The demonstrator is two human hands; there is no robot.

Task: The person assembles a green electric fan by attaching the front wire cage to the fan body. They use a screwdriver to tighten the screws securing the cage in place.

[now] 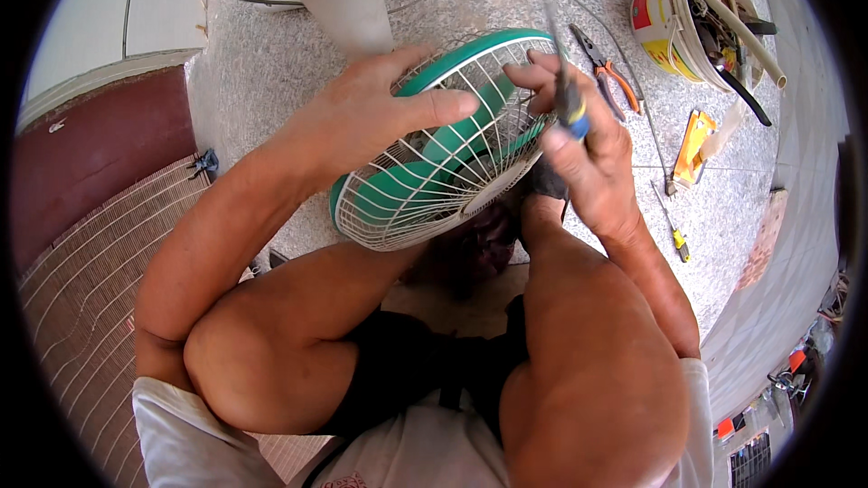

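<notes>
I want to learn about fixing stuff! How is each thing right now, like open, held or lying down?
Fan: tilted, grille on, gripped by both hands.
Left hand: grips the grille rim.
Right hand: shut on a screwdriver.
Pliers: lying on the floor, shut.
Bucket: upright, full of tools.

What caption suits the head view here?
Left hand steadies a green fan by its wire grille while right hand grips a screwdriver; pliers lie nearby.

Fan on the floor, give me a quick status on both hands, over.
Left hand grips the green fan by its wire guard. Right hand holds a screwdriver at the guard's rim. Pliers and bucket lie clear beyond.
</notes>
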